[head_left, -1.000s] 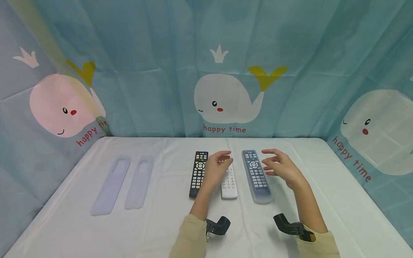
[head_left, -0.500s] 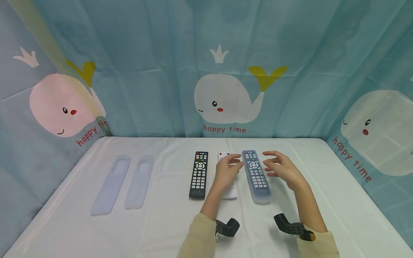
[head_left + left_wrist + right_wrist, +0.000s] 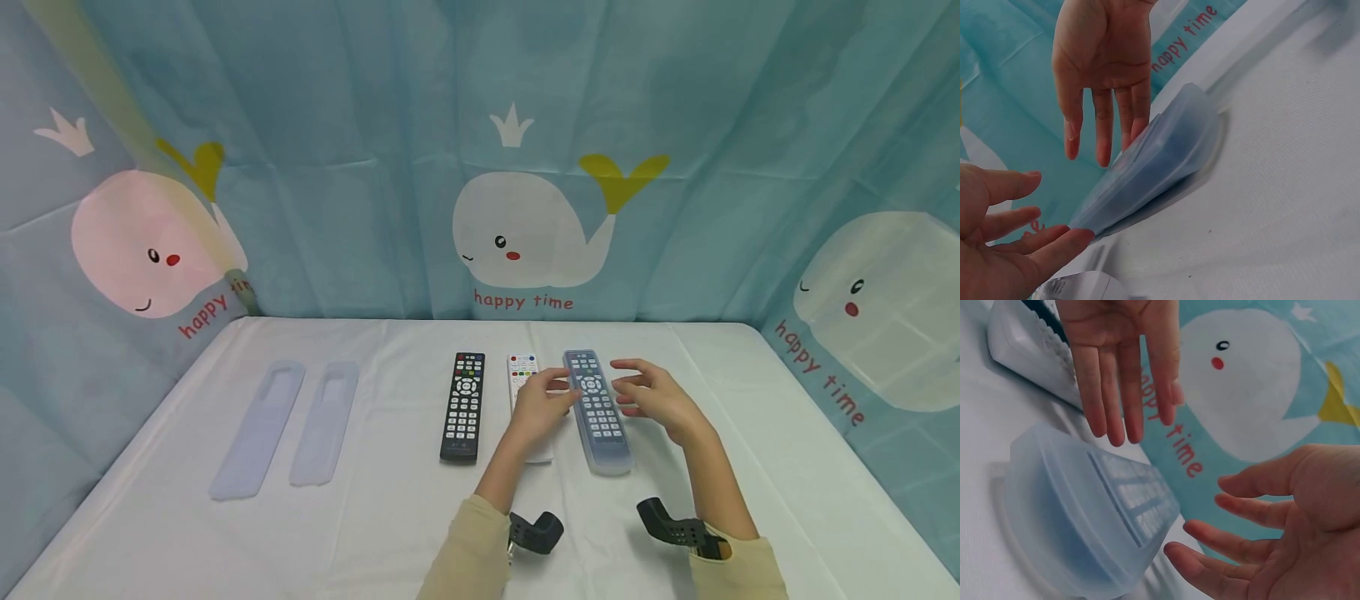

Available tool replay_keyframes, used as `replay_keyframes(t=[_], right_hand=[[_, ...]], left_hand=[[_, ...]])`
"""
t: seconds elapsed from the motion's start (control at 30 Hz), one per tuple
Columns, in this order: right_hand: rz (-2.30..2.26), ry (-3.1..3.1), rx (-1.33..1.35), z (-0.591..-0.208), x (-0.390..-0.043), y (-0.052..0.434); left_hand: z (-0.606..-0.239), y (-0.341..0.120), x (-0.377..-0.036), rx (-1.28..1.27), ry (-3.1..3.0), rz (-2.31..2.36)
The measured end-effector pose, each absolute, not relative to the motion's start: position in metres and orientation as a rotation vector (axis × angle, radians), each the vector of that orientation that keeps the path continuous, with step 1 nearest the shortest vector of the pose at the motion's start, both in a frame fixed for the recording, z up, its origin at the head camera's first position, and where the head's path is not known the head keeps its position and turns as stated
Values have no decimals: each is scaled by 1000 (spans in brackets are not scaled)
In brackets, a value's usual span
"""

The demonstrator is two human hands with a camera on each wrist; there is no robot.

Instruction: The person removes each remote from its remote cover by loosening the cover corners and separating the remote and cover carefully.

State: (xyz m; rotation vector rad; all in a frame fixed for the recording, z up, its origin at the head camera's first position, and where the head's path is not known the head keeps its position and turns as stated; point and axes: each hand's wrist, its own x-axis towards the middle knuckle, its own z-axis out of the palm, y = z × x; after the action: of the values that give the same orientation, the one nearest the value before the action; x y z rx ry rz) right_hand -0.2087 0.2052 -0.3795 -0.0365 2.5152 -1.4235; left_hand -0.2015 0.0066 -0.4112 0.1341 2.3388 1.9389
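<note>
A remote (image 3: 599, 417) sits face up inside a milky cover (image 3: 611, 465) on the counter (image 3: 375, 542). The left hand (image 3: 538, 406), loosely open, meets or nearly meets its left edge; the right hand (image 3: 660, 404), fingers parted, is just beside its right. Neither grips anything; the hands probably flank it to reach both sides. Two pale covers (image 3: 258, 433) lie well left of the bare black remote (image 3: 462, 408) and white remote (image 3: 522, 367).

black remote (image 3: 462, 408): white keys | white remote (image 3: 521, 368): red, blue top keys | sheathed remote (image 3: 596, 410): bluish grey, white keys | covers (image 3: 253, 442): pale lavender | tabletop (image 3: 382, 533): white | curtain (image 3: 360, 242): teal, whale print | sleeves (image 3: 468, 552): beige
</note>
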Motion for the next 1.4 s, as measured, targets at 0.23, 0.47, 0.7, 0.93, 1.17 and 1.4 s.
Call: replay_keyframes(t=[0.23,0.47,0.7,0.93,1.17,1.4], right_hand=[[-1407,2502,-17,-384,-210,206],[-1416,2457,-20,-391,-213,207],[-1417,2416,-11,-394,-215,208],[-1410,2429,-8,-397,-214,207],[-1401,2451,-3,-397,-213,206],[-1399,2481,-22,-390,-211,206]], left_hand=[[-413,8,-200,130,2289,1893],[-414,10,-199,101,2245,1874],[-415,15,-198,93,2272,1816],[-417,17,-197,117,2342,1747],[-416,18,-196,139,2362,1738],[-415,18,-197,138,2335,1789]])
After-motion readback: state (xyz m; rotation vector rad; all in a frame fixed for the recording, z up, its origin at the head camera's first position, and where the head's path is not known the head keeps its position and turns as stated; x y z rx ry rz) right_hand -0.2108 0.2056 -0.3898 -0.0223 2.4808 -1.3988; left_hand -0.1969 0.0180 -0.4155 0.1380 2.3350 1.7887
